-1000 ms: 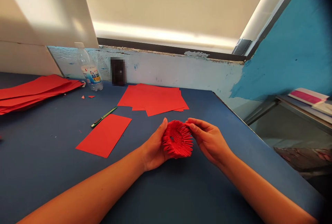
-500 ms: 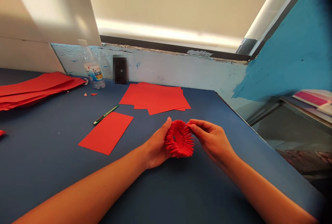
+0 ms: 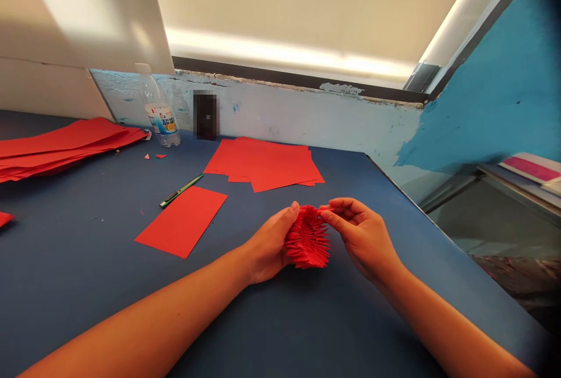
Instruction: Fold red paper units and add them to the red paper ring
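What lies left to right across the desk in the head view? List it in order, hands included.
stack of red paper sheets → single red paper sheet → left hand → red modular origami ring → right hand

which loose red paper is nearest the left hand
The lone rectangular red paper sheet, left of the left hand; the stack of red paper sheets behind it and the long red paper pile at far left lie farther away.

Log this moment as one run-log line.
left hand: holds red folded-paper ring | right hand: pinches ring's top edge | nearby: flat rectangular red paper sheet
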The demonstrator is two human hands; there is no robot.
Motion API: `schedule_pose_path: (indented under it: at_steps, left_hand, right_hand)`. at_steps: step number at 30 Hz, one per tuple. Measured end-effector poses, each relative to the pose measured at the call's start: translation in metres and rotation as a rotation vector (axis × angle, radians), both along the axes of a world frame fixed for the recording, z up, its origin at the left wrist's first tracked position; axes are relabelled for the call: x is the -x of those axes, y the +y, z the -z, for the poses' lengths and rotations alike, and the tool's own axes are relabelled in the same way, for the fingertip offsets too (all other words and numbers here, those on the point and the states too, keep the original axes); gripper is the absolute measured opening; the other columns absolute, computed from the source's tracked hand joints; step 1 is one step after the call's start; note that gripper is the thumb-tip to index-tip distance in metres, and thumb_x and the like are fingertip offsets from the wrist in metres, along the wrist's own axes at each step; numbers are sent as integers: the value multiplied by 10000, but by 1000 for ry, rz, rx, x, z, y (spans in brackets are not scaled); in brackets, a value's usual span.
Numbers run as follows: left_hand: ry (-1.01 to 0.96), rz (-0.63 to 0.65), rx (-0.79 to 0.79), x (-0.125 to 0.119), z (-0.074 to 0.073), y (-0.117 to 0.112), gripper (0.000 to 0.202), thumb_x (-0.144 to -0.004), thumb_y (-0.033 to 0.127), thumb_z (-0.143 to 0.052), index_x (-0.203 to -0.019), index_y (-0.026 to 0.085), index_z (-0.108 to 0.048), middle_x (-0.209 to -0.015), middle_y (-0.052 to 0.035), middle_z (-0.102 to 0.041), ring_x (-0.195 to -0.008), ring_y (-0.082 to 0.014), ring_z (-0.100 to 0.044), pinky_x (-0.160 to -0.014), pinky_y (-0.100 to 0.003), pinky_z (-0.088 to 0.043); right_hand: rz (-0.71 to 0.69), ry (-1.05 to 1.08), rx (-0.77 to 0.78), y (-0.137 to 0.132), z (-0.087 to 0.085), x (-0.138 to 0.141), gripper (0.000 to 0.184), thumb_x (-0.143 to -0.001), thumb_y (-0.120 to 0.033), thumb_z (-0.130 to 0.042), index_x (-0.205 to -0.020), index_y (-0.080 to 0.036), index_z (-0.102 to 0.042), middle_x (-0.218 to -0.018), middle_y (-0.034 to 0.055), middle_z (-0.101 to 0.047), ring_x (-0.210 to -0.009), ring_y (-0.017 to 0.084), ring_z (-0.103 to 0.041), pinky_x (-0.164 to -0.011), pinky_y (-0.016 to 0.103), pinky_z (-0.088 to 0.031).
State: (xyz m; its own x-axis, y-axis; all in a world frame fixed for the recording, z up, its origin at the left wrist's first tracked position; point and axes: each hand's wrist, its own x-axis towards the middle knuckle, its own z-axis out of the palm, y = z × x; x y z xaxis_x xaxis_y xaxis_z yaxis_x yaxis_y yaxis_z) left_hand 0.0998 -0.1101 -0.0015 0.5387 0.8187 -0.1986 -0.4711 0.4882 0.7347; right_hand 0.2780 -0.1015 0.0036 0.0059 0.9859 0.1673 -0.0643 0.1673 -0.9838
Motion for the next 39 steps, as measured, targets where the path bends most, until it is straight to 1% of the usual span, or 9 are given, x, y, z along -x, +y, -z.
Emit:
schedule_pose_path:
  at_steps: [4,11,15,18,21,24,29,33,39]
  left_hand:
    - [1,0,22,0,-1,1,566,-799,656,-479,-1072,176,-599,-981,-81,-605,-767,-174,-583,-632,-269,-441]
    - [-40,5,9,-1,0,1,504,-812,623,-496,-1046,186,-593,-854,-46,-602,-664,-148,-568,-580,-253,-416]
    - [-23,4,5,-1,-1,0,531,-810,632,-490,-1071,180,-587,-893,-62,-609,-701,-157,-578,-593,-256,-421]
    - [0,-3,-8,-1,-2,-1,525,-803,627,-507,-1062,177,-588,-903,-63,-602,-701,-156,-576,-593,-259,-421]
    - [8,-16,-34,-1,-3,-1,523,-796,615,-531,-1074,175,-589,-914,-64,-598,-702,-157,-576,-590,-260,-419]
    - [-4,-11,-35,-1,-3,0,534,-793,627,-522,-1075,179,-594,-900,-59,-599,-688,-155,-574,-575,-257,-419]
    - [-13,-23,-19,-1,-5,-1,513,-805,624,-505,-1049,183,-601,-860,-44,-601,-658,-144,-569,-575,-256,-429]
    - [-8,-21,-19,-2,-4,-1,526,-809,634,-488,-1056,183,-596,-830,-38,-598,-629,-140,-562,-550,-250,-416]
    - [-10,-26,-18,-3,-3,-1,516,-804,634,-494,-1015,175,-600,-799,-31,-584,-605,-132,-542,-536,-250,-410]
  right_hand:
    - [-15,4,-9,0,-1,0,324,-686,-321,-821,-900,-189,-617,-899,59,-696,-892,217,-655,-865,360,-510]
    - [-6,-43,-23,0,-1,-2,334,-690,-344,-816,-902,-185,-614,-904,66,-693,-899,227,-654,-867,371,-512]
    - [3,-96,-41,-2,-6,-2,329,-688,-350,-816,-894,-186,-617,-878,62,-684,-870,224,-654,-842,371,-524]
    - [21,-172,-71,-4,-10,-1,323,-682,-367,-815,-867,-191,-619,-854,62,-679,-835,224,-650,-807,370,-531]
    - [38,-232,-94,-4,-10,-1,318,-679,-377,-814,-858,-197,-621,-836,57,-679,-801,216,-644,-767,352,-531]
    - [18,-177,-67,-2,-5,-1,288,-692,-364,-808,-843,-201,-625,-842,50,-683,-801,205,-639,-768,337,-524]
    - [-12,-26,7,1,4,-2,260,-687,-324,-817,-814,-198,-629,-856,53,-694,-841,212,-638,-838,364,-505]
    - [-21,52,67,0,4,1,256,-680,-310,-825,-793,-185,-633,-883,63,-700,-856,210,-643,-871,369,-493]
    - [-24,160,152,-3,2,4,258,-668,-307,-835,-780,-169,-648,-867,64,-703,-857,191,-643,-863,326,-504]
